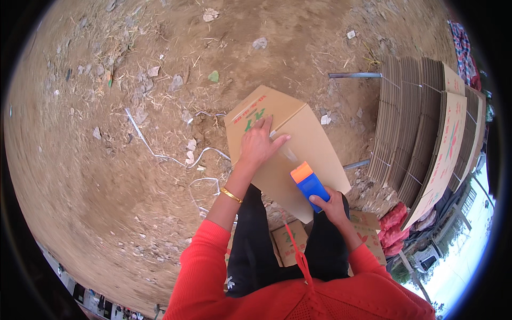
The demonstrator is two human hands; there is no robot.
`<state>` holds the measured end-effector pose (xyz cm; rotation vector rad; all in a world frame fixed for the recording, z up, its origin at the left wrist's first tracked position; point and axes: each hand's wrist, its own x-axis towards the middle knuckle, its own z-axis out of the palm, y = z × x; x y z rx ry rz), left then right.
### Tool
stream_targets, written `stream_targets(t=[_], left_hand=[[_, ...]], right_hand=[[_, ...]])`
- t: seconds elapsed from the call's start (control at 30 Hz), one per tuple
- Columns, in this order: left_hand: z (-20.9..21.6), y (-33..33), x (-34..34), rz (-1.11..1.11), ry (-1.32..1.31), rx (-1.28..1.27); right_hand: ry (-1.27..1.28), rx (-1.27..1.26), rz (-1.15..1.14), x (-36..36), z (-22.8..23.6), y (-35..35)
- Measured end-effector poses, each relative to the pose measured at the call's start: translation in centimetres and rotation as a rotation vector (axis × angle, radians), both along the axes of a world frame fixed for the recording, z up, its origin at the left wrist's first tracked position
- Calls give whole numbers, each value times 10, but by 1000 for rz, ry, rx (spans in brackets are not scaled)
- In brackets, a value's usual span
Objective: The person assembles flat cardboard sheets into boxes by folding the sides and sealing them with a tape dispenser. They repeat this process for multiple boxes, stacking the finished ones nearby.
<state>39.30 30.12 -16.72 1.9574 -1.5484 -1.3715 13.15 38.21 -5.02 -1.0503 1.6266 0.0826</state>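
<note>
A brown cardboard box (312, 144) rests against my knees, tilted, with red and green print near its far end. My left hand (258, 143) lies flat on the box's top face, fingers spread, pressing down near a strip of clear tape (288, 154). My right hand (330, 205) grips a blue tape dispenser with an orange head (308, 184), whose head touches the box surface close to my body. A gold bangle (232, 194) sits on my left wrist.
A tall stack of flat cardboard sheets (426, 128), bound with string, stands at the right. More flattened boxes (288, 242) lie by my feet, and red mesh bags (394, 218) lie beside the stack. White strapping (160, 157) and litter are scattered over the bare dirt ground (96, 176).
</note>
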Motion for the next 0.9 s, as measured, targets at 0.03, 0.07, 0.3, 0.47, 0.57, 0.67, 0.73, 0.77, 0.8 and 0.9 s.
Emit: stream_targets(t=[0.03, 0.07, 0.3, 0.47, 0.57, 0.67, 0.73, 0.77, 0.8, 0.9], left_hand=[[-1, -2, -1, 17, -15, -15], [-2, -3, -2, 19, -26, -32], [-12, 1, -6, 9, -120, -119], [-19, 5, -6, 20, -114, -114], [-12, 3, -6, -8, -101, -83], [10, -4, -7, -117, -255, -95], [4, 14, -21, -127, -607, -406], [0, 20, -31, -177, -589, -414], [-2, 27, -42, -227, -569, -419], [-10, 41, -62, -296, -533, -416]], right_hand=[[22, -13, 9, -2, -2, 2], [44, -27, 19, -3, -4, 5], [104, -72, -15, -5, -3, 20], [235, -21, 130, -17, -8, 23], [302, -45, 136, -8, -10, 19], [362, -61, 161, -10, -22, 12], [385, -57, 181, -9, -26, 10], [395, -53, 189, -4, -26, 9], [405, -46, 197, -1, -25, 10], [429, -76, 252, 2, -27, 10]])
